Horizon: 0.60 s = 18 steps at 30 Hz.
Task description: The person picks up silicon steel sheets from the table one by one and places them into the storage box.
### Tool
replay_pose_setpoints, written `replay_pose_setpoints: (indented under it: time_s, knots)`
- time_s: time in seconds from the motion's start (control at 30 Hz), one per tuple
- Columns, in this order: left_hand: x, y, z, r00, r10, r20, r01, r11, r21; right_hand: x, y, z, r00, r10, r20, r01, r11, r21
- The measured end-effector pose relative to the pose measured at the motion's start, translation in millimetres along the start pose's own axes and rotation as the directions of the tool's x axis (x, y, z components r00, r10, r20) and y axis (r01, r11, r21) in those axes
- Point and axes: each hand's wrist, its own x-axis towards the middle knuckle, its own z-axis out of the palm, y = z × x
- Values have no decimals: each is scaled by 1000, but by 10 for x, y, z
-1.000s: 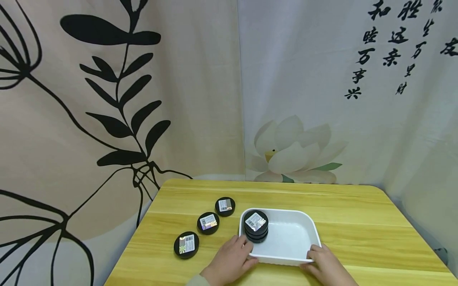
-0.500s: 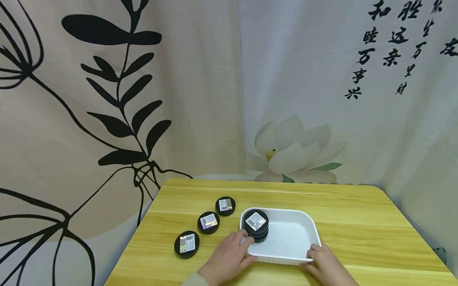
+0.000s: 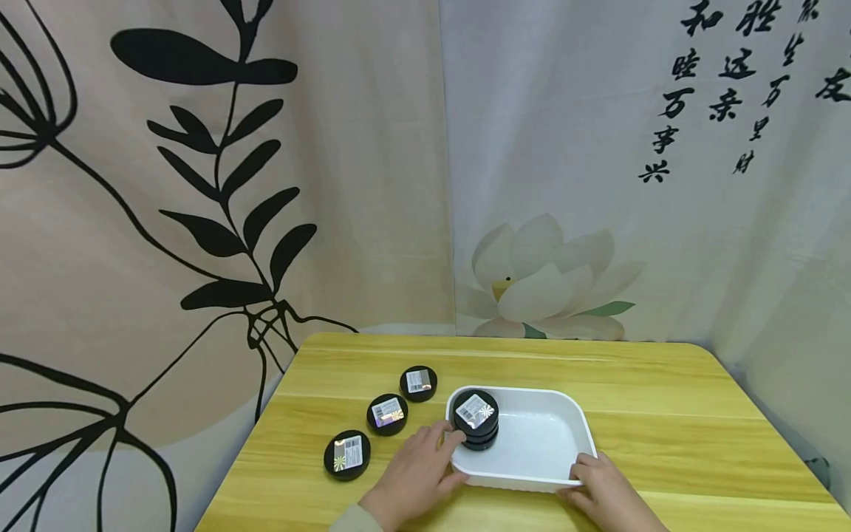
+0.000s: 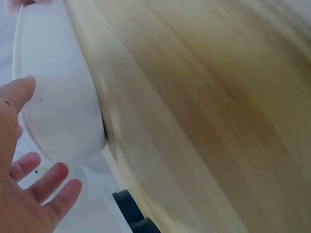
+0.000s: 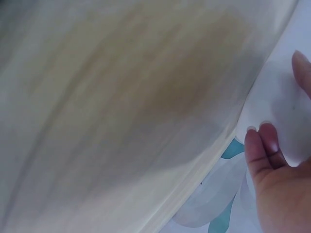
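A white rectangular tray (image 3: 532, 443) lies on the wooden table, with a stack of flat round black discs (image 3: 475, 417) in its left end. The top disc carries a barcode sticker. At the tray's front left corner is my left hand (image 3: 419, 469). Its thumb (image 4: 22, 92) lies along the tray's front wall in the left wrist view, while the other fingers are spread and loosely bent near the corner. My right hand (image 3: 608, 488) pinches the front right corner, fingers over the rim and thumb at the outer wall.
Left of the tray, three single black discs lie in a slanting row: a near disc (image 3: 347, 455), a middle disc (image 3: 387, 414) and a far disc (image 3: 418, 383). A printed curtain (image 3: 379, 185) hangs behind the yellow wooden table (image 3: 665, 399).
My left hand has slid a little to the left along the tray's corner, its fingers loosening. The right hand, the tray and the discs have stayed put.
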Motion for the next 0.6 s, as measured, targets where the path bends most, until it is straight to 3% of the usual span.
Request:
replay_pose_setpoints:
  time_s: [0.17,0.4,0.6]
  knots:
    - [-12,-48,-16,1000,-3,-10,4,999,34,3,1,1,1000,-8,-3,8,1000,3]
    - [-33,-116,-14,1000,-26,4,25,1000,12,4,9,18,999,-25,-31,25,1000,-7]
    - [-51,-193,-69,997,-68,26,67,997,29,11,10,11,1000,-4,-12,4,1000,-7]
